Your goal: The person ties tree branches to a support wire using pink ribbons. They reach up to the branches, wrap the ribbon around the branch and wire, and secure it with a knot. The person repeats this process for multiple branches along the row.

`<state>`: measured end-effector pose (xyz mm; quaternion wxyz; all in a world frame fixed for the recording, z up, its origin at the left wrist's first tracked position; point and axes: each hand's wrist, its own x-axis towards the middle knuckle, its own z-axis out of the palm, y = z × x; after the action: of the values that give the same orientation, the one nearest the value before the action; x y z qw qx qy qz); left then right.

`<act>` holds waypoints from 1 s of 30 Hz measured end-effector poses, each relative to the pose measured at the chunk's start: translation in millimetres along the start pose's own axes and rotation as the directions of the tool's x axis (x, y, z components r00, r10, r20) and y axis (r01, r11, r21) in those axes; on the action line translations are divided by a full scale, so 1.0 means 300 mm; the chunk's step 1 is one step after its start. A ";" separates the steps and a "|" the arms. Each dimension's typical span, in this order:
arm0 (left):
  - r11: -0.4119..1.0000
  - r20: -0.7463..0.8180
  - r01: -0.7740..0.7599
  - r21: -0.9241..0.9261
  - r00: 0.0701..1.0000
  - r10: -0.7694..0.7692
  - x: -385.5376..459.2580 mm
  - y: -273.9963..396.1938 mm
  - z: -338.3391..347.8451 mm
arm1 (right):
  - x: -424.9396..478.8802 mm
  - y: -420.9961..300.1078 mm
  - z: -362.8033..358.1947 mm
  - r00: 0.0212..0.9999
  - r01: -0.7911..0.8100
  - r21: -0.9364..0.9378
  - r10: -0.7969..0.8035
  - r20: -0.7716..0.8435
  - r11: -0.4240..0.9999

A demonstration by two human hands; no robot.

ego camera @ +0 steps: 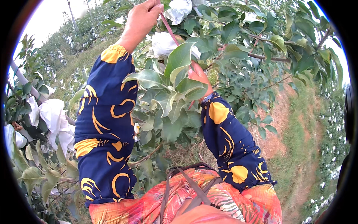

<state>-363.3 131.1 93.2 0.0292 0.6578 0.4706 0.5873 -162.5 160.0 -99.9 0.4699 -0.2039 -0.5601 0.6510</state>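
My left hand (144, 21) is raised at the top, its fingers closed on the upper end of a reddish strip (168, 27), perhaps a tie or thin shoot. The strip slants down towards my right hand (200, 78), whose thumb and fingertips show behind broad leaves (179, 60); what those fingers hold is hidden. Between the hands hangs a white fruit bag (163, 44) with part of a fruit beside it. Another white bag (179, 11) is just right of my left hand.
A leafy branch (268, 58) reaches across the upper right. At the left, several white bags (56, 114) hang by a slanting pole or limb (26, 81). Leafy twigs fill the space between my forearms, and a grassy strip (296, 145) runs down the right.
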 end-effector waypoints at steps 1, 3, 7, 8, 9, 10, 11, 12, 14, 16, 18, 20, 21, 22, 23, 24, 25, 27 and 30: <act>1.000 -0.015 0.009 -0.007 1.000 -0.009 -0.001 0.016 0.022 | 0.017 0.006 -0.015 1.000 -0.006 0.002 0.005 0.026 1.000; 0.997 -0.033 0.003 0.077 0.999 0.000 -0.015 0.049 0.077 | 0.032 0.010 -0.048 0.999 -0.028 0.030 0.027 0.031 0.999; 0.988 -0.013 -0.090 0.128 0.996 0.092 -0.055 0.052 0.184 | 0.058 0.010 -0.063 1.000 -0.021 0.063 0.021 -0.008 0.998; 0.997 0.045 -0.030 0.066 0.999 0.027 -0.059 0.030 0.252 | 0.059 -0.002 -0.097 0.998 -0.015 0.032 0.017 -0.068 0.999; 0.989 0.057 -0.064 0.133 0.997 0.056 -0.089 -0.001 0.251 | 0.071 0.021 -0.076 0.996 -0.037 0.022 0.038 -0.083 0.999; 0.993 0.060 0.022 0.118 0.998 -0.029 -0.119 -0.009 0.246 | 0.076 0.024 -0.046 0.994 -0.059 0.068 0.065 -0.086 0.996; 0.990 0.060 0.010 0.138 0.998 -0.019 -0.139 -0.012 0.265 | 0.075 0.022 -0.047 0.989 -0.077 0.105 0.089 -0.115 0.991; 0.991 0.093 0.046 0.123 0.994 -0.057 -0.149 0.003 0.271 | 0.082 0.007 -0.049 0.988 -0.095 0.125 0.109 -0.109 0.988; 0.995 0.097 0.097 0.022 0.990 -0.099 -0.172 -0.028 0.298 | 0.104 0.017 -0.064 0.987 -0.139 0.064 0.144 -0.070 0.988; 0.995 0.084 0.096 -0.014 0.992 -0.094 -0.180 -0.032 0.327 | 0.132 0.035 -0.094 0.989 -0.133 0.097 0.139 -0.052 0.986; 0.993 0.088 0.110 -0.032 0.990 -0.107 -0.193 -0.044 0.357 | 0.143 0.061 -0.110 0.992 -0.109 0.148 0.116 -0.044 0.983; 0.997 0.057 0.077 -0.019 0.996 -0.075 -0.192 -0.047 0.383 | 0.168 0.070 -0.129 0.995 -0.079 0.198 0.088 -0.037 0.977; 0.997 0.054 0.077 -0.007 0.996 -0.076 -0.206 -0.064 0.398 | 0.170 0.082 -0.134 0.995 -0.077 0.197 0.086 -0.042 0.977; 0.994 0.063 0.103 0.019 0.993 -0.104 -0.216 -0.083 0.403 | 0.163 0.077 -0.123 0.996 -0.071 0.162 0.078 -0.040 0.984; 0.996 0.051 0.088 -0.009 0.995 -0.087 -0.223 -0.121 0.411 | 0.159 0.067 -0.115 0.997 -0.069 0.123 0.074 -0.038 0.990; 0.993 0.091 0.111 -0.048 0.990 -0.106 -0.230 -0.135 0.433 | 0.144 0.054 -0.128 0.996 -0.067 0.084 0.071 -0.052 0.994; 0.988 0.117 0.142 -0.068 0.984 -0.133 -0.250 -0.150 0.421 | 0.110 0.001 -0.080 0.988 -0.142 0.235 0.153 -0.029 0.962; 0.997 0.146 0.054 -0.046 0.988 -0.047 -0.281 -0.239 0.438 | 0.096 -0.032 -0.042 0.981 -0.178 0.275 0.194 -0.030 0.945; 0.921 0.200 0.263 -0.289 0.957 -0.210 -0.266 -0.192 0.448 | 0.115 -0.058 -0.081 0.971 -0.170 0.357 0.218 -0.099 0.919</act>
<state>-278.7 180.1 -42.0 0.2426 0.6294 0.4438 0.5899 -153.0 200.8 -81.9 0.4686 -0.2168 -0.3806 0.7672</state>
